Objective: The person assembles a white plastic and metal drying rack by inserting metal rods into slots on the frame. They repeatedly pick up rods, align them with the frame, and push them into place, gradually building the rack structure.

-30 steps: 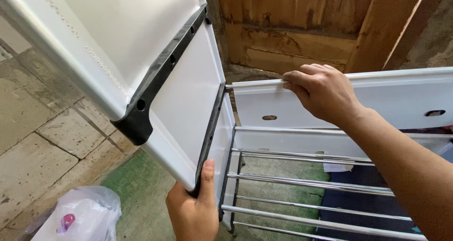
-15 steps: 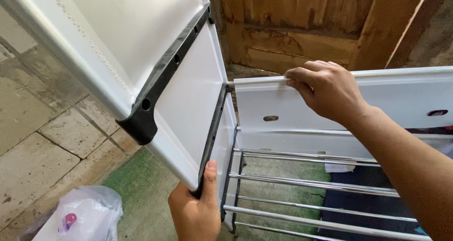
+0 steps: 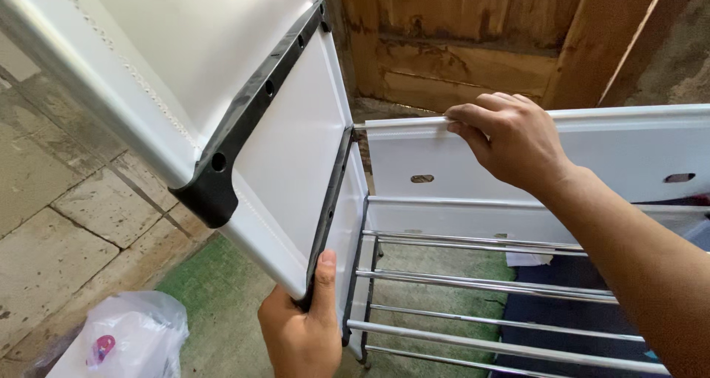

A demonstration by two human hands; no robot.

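White plastic makes up nearly everything the two hands are working on. Far to the left of the left hand, low on the stone floor, lies a clear plastic bag with something pink inside it. Above and left of that hand rises a large white panel, tilted, with a black corner bracket running along its edge. The left hand is closed around the lower edge of a second white side panel, thumb pressed up along its black edge strip and fingers wrapped behind, so the panel stands just above the fist. Under the hand is a green mat.

Immediately right of the left hand, the side panel meets the frame of a rack, where chrome rods run sideways in rows, one below another. Under them, a dark blue cloth shows through.

Above the rods stands a long white back panel with two oval slots. The right hand is clamped on its top edge near the left end, fingers curled over the rim and thumb in front, with the forearm running down to the lower right. Behind that hand is a brown wooden door, and to its far right a rough grey wall.
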